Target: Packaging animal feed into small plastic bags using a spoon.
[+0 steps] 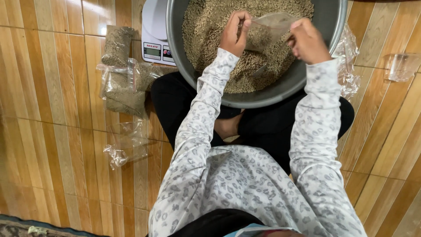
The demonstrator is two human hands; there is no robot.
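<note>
While both hands pinched it open, the clear bag (269, 22) hung over the basin (280, 90).
Left hand (234, 33) and right hand (307, 41) gripped its mouth; a slipped edge would likely spill beans (206, 26).

I count one grey basin (307, 74) of beans, one white scale (154, 35), and maybe three filled bags (118, 70) at left.

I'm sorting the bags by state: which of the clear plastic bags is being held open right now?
The clear bag pinched between the left hand and right hand over the grey basin of beans. The others lie on the wooden floor, filled or crumpled.
</note>
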